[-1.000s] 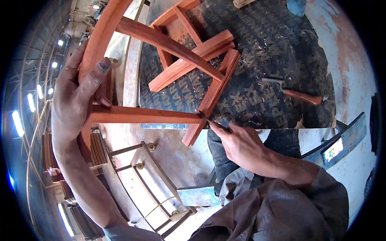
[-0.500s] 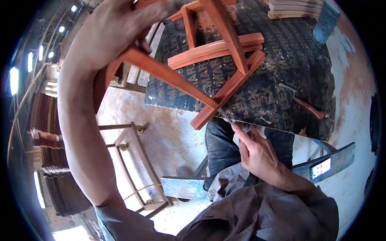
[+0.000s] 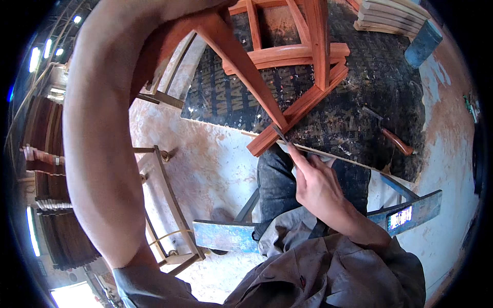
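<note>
A reddish wooden frame (image 3: 251, 77), made of joined bars, rises over the dark board, one slanting leg meeting a short grooved bar (image 3: 306, 110). My right hand (image 3: 319, 179) is closed around a slim metal-bladed tool (image 3: 280, 135), index finger stretched along it; its handle is hidden in my palm. The blade's tip touches or nearly touches the joint of leg and bar. Over the frame's left side arches my left forearm. Only a bit of my left hand (image 3: 208, 4) shows at the top edge, by the frame's upper part, its fingers out of sight.
On the dark printed board (image 3: 370, 138) lie wood chips and a wooden-handled hand tool (image 3: 395, 139). Stacked pale slats (image 3: 387, 19) and a blue cup-like container (image 3: 423, 43) stand at the far right. A blue bench (image 3: 226, 236) carries a lit phone (image 3: 399, 218). A wheeled frame (image 3: 172, 195) stands left.
The view has shifted slightly. My left hand has slipped mostly out past the top edge. My right hand keeps the blade at the same joint, now more along its side.
</note>
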